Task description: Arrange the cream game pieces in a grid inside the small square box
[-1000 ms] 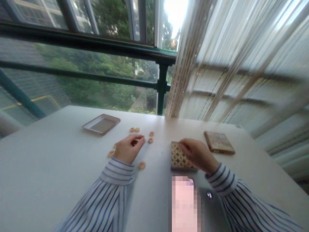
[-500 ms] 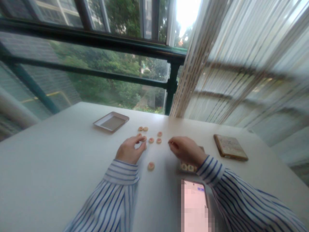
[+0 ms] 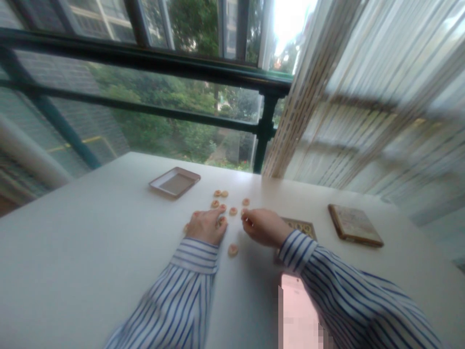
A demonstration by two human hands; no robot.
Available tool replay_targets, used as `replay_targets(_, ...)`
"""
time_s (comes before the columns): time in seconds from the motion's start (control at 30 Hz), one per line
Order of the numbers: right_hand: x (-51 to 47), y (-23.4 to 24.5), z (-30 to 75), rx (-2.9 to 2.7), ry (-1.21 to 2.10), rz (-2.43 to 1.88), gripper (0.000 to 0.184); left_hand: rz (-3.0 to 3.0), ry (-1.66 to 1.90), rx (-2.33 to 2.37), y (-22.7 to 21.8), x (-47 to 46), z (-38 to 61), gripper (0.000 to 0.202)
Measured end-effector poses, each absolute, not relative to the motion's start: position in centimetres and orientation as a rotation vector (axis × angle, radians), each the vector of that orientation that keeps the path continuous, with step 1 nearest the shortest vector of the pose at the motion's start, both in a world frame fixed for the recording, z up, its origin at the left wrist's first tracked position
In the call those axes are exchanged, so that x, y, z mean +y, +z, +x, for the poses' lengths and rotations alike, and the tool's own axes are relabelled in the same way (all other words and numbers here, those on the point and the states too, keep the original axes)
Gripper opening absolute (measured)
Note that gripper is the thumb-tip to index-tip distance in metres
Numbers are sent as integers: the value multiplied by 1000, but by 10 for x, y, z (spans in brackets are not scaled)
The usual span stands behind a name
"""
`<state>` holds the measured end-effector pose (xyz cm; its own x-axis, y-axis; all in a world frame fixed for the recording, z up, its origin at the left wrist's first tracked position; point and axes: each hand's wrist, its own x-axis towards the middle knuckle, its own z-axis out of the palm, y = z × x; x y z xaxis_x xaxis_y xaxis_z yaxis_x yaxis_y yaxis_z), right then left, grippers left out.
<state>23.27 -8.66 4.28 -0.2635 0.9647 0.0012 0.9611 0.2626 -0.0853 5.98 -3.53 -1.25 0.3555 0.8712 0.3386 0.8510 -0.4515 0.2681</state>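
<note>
Several round, cream-coloured xiangqi pieces with red markings lie scattered on the white table. My left hand rests low among them, thumb and fingers closed around a piece; other pieces peek out beside its fingers. To its right, my right hand pinches a piece at its fingertips, close to the tabletop. Beyond the right wrist is an open box with rows of pieces in it, partly hidden by the sleeve. One single piece lies nearer me, between the forearms.
A shallow, empty-looking tray or lid is at the back left. At the right lies a flat brown box or folded board. A phone with a lit screen is near the front, by my right forearm. Railing and string curtain stand behind.
My right hand has moved left from beside the box to a piece in the group. My left hand has dropped lower and nearer, uncovering pieces behind its fingers. The view has shifted slightly.
</note>
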Motion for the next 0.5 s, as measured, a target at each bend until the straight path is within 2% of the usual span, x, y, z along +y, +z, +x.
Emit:
replay_targets(0.27, -86, 43, 233, -2475, 146, -1880, 27, 2576, 591, 1782, -15, -37, 64, 35)
replay_targets(0.5, -89, 46, 235, -2453, 192, -1911, 27, 2599, 590, 1745, -19, -34, 63, 31)
